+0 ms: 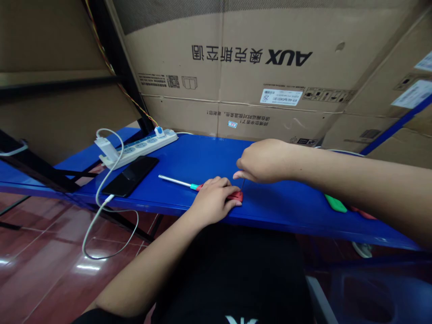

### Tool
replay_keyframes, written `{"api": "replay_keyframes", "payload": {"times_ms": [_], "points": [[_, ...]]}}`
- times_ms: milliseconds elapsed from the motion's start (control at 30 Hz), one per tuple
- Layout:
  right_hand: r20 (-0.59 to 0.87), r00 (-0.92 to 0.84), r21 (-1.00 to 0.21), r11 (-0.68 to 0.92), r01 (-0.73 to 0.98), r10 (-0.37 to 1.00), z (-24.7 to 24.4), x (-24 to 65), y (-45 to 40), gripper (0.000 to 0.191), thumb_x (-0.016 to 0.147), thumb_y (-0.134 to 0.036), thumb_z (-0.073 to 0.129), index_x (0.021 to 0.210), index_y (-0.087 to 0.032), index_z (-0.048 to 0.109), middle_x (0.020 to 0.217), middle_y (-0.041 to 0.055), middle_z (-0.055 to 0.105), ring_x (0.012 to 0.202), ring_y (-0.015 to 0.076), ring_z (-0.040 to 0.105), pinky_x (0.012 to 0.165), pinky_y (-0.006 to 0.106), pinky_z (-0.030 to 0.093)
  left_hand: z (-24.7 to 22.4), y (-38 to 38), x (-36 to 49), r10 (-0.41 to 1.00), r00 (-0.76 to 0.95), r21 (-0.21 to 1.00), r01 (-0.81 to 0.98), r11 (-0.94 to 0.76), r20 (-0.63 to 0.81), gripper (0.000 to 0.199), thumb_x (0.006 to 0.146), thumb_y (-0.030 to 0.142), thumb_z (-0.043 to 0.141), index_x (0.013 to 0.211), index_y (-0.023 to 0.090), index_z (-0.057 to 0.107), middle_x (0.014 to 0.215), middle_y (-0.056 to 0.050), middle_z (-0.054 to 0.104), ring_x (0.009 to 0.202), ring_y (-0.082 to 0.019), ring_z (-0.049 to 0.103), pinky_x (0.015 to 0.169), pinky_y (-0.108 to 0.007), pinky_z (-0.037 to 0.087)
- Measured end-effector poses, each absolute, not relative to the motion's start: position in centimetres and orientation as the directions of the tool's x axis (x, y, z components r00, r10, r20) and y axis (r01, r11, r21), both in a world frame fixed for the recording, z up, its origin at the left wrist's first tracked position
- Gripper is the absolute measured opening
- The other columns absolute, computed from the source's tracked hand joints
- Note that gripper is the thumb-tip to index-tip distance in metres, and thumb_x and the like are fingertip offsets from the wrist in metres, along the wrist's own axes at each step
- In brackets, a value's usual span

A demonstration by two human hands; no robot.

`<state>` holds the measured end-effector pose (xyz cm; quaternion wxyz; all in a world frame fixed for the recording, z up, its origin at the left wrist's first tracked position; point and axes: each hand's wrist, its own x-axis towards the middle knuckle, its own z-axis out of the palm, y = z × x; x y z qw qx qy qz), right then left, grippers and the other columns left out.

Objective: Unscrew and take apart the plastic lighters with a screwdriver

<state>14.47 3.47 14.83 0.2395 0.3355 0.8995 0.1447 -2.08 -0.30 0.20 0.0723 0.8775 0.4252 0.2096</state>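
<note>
On the blue tabletop lies what looks like a long-nosed lighter, its metal tube (175,181) pointing left, with a teal collar and a red handle (236,196). My left hand (213,198) is closed over the handle, pressing it to the surface. Above its right end, my right hand (263,161) is closed in a fist. A thin dark shaft (242,184), like that of a small screwdriver, runs down from the fist to the handle's end. Whatever grip the shaft has is hidden inside the fist.
A black phone (131,175) lies left, beside a white power strip (145,147) with a charger and cable (97,198) hanging over the table edge. A green object (335,203) and a red one (363,213) lie partly under my right forearm. Cardboard (236,81) stands behind.
</note>
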Motion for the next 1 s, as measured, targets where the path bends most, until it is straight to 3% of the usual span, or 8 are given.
{"api": "replay_keyframes", "payload": {"times_ms": [167, 267, 433, 533, 633, 733, 867, 1000], "points": [[-0.387, -0.753, 0.22, 0.846, 0.486, 0.533, 15.3, 15.5, 3.8, 0.022, 0.09, -0.024, 0.06, 0.112, -0.019, 0.062, 0.111, 0.0077, 0.068, 0.079, 0.0177, 0.06, 0.058, 0.029, 0.034, 0.5, -0.4, -2.1, 0.783, 0.545, 0.323, 0.714, -0.621, 0.3, 0.032, 0.093, 0.047, 0.063, 0.117, 0.027, 0.07, 0.104, -0.005, 0.064, 0.098, -0.024, 0.056, 0.088, -0.039, 0.044], [-0.4, -0.741, 0.288, 0.842, 0.457, 0.539, 15.3, 15.3, 3.5, 0.014, 0.093, -0.025, 0.057, 0.102, -0.018, 0.066, 0.103, 0.0067, 0.07, 0.075, 0.0177, 0.059, 0.057, 0.03, 0.031, 0.5, -0.4, -2.2, 0.778, 0.55, 0.318, 0.711, -0.627, 0.304, 0.031, 0.093, 0.047, 0.063, 0.115, 0.027, 0.071, 0.102, -0.005, 0.064, 0.097, -0.024, 0.056, 0.088, -0.039, 0.043], [-0.385, -0.681, 0.415, 0.776, 0.474, 0.622, 15.1, 14.4, 2.9, 0.039, 0.1, -0.043, 0.044, 0.099, -0.016, 0.072, 0.091, 0.0122, 0.072, 0.076, 0.0234, 0.063, 0.059, 0.033, 0.032, 0.2, -0.3, -2.2, 0.777, 0.55, 0.306, 0.716, -0.628, 0.308, 0.032, 0.093, 0.048, 0.062, 0.113, 0.026, 0.072, 0.103, -0.006, 0.063, 0.099, -0.024, 0.056, 0.089, -0.039, 0.044], [-0.381, -0.637, 0.394, 0.741, 0.544, 0.671, 15.3, 14.3, 2.8, 0.041, 0.1, -0.044, 0.045, 0.11, -0.014, 0.07, 0.089, 0.0131, 0.072, 0.075, 0.0243, 0.063, 0.059, 0.034, 0.035, 0.3, -0.3, -2.1, 0.777, 0.551, 0.31, 0.713, -0.628, 0.305, 0.032, 0.093, 0.046, 0.063, 0.116, 0.027, 0.071, 0.104, -0.006, 0.064, 0.099, -0.024, 0.056, 0.089, -0.039, 0.044], [-0.417, -0.659, 0.271, 0.778, 0.567, 0.626, 15.6, 14.5, 2.9, 0.031, 0.09, -0.026, 0.063, 0.119, -0.018, 0.064, 0.105, 0.0093, 0.072, 0.079, 0.0207, 0.063, 0.059, 0.031, 0.037, 0.6, -0.4, -2.1, 0.783, 0.547, 0.313, 0.719, -0.62, 0.295, 0.032, 0.092, 0.045, 0.065, 0.118, 0.026, 0.07, 0.104, -0.006, 0.064, 0.098, -0.024, 0.057, 0.088, -0.039, 0.044], [-0.44, -0.671, 0.289, 0.801, 0.524, 0.598, 15.8, 14.4, 3.0, 0.024, 0.083, -0.01, 0.065, 0.104, -0.02, 0.069, 0.104, 0.0037, 0.072, 0.078, 0.017, 0.061, 0.057, 0.028, 0.035, 0.7, -0.4, -2.1, 0.782, 0.549, 0.313, 0.718, -0.622, 0.294, 0.032, 0.092, 0.045, 0.065, 0.118, 0.026, 0.07, 0.106, -0.005, 0.065, 0.099, -0.024, 0.057, 0.088, -0.039, 0.044], [-0.398, -0.677, 0.396, 0.781, 0.482, 0.619, 15.4, 14.2, 3.1, 0.017, 0.091, -0.029, 0.061, 0.102, -0.021, 0.072, 0.088, 0.0038, 0.071, 0.072, 0.0179, 0.06, 0.055, 0.029, 0.031, 0.5, -0.3, -2.1, 0.779, 0.553, 0.292, 0.724, -0.625, 0.297, 0.032, 0.093, 0.045, 0.064, 0.118, 0.027, 0.07, 0.107, -0.006, 0.065, 0.1, -0.024, 0.057, 0.088, -0.039, 0.043], [-0.36, -0.672, 0.455, 0.75, 0.48, 0.647, 15.2, 14.0, 2.8, 0.038, 0.099, -0.045, 0.047, 0.097, -0.018, 0.074, 0.08, 0.0084, 0.069, 0.071, 0.0221, 0.061, 0.056, 0.032, 0.03, 0.3, -0.3, -2.2, 0.774, 0.555, 0.276, 0.726, -0.629, 0.304, 0.033, 0.093, 0.046, 0.063, 0.118, 0.026, 0.07, 0.112, -0.006, 0.065, 0.099, -0.025, 0.057, 0.087, -0.04, 0.043]]}}
